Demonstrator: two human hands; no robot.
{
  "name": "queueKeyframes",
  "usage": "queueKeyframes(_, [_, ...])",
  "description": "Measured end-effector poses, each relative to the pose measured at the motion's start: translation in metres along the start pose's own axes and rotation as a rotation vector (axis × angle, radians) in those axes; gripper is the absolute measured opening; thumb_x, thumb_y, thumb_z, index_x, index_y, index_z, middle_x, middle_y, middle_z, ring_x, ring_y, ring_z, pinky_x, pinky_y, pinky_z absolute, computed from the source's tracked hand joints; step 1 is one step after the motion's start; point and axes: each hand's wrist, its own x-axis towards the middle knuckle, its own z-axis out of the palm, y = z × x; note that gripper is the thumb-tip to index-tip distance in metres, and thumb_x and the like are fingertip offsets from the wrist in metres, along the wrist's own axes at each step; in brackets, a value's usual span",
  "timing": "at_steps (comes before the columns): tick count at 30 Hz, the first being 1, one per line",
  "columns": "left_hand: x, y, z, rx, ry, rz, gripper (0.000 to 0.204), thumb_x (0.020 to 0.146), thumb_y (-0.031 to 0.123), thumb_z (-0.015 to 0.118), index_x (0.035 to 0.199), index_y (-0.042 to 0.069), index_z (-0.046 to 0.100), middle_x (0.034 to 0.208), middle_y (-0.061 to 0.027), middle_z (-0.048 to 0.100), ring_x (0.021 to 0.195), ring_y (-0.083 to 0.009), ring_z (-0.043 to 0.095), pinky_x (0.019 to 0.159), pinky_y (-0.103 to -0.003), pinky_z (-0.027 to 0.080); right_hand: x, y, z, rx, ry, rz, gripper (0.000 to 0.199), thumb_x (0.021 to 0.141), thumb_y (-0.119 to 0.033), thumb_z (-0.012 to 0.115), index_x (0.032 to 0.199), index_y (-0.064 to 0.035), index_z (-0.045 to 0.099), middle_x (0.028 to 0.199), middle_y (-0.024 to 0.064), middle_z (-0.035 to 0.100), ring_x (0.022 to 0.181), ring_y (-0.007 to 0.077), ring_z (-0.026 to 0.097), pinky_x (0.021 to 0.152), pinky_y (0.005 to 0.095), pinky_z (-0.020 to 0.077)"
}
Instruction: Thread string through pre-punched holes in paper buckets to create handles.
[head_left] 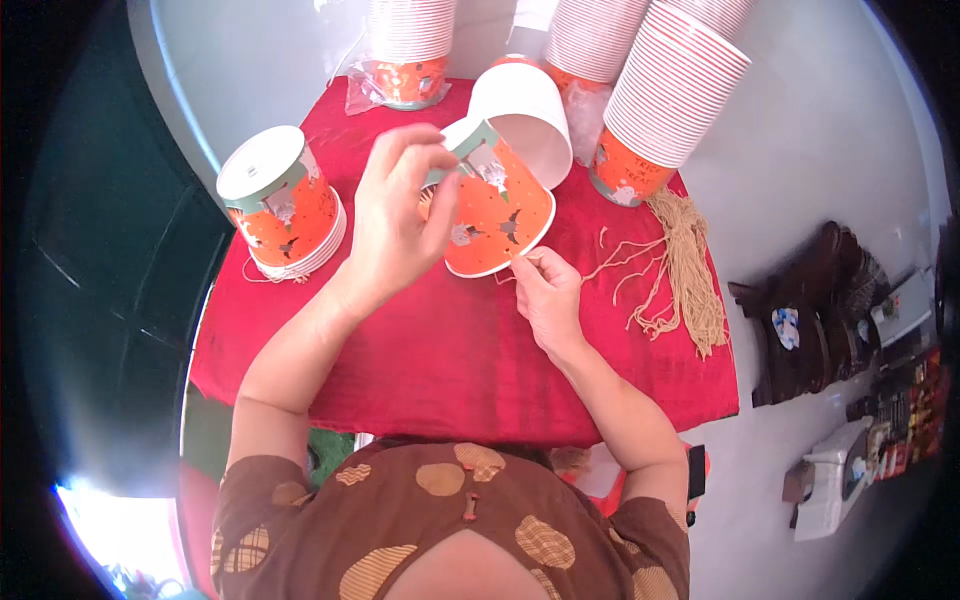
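Observation:
An orange paper bucket (505, 215) with a green base band and bat and ghost prints lies tilted in front of me, its white rim toward me. Beside its left wall is my left hand (405, 205), fingers curved and thumb apart, slightly blurred; contact with the wall is hard to judge. My right hand (550, 295) is closed in a pinch at the rim's right edge. A thin tan string (503, 281) shows by those fingertips, mostly hidden. Right of this hand lies a bundle of tan strings (690, 270), loose strands trailing toward me.
A short upside-down bucket stack (285, 205) stands at the left, string at its rims. Behind the work lies a white-sided bucket (525, 115), open end facing me. Tall bucket stacks (670, 90) rise at the back, one with plastic wrap (365, 92). Red cloth (420, 370) covers the table.

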Motion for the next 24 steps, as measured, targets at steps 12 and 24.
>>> queueKeyframes(12, [-0.09,0.019,0.026,-0.141,-0.321,0.041,0.019,0.074,-0.004,0.069,0.087,0.002,0.058,0.076,-0.0134,0.06,0.065,-0.0317,0.062,0.055,-0.039,0.05,-0.009,-0.009,0.001,0.092,-0.047,0.039,0.018,0.097,-0.015,0.062,0.081,-0.0072,0.058,0.06,-0.0077,0.046,0.046,0.0001,0.037,0.039,0.019,0.0267])
queueKeyframes(24, [-0.094,0.015,0.034,-0.067,-0.23,0.0,0.031,0.073,-0.007,0.07,0.099,0.002,0.056,0.09,-0.014,0.058,0.074,-0.0314,0.064,0.059,-0.038,0.053,-0.017,-0.005,0.015,0.104,-0.064,0.119,0.01,0.097,-0.013,0.061,0.09,-0.0059,0.06,0.063,-0.0078,0.046,0.047,-0.0005,0.035,0.039,0.0186,0.0257])
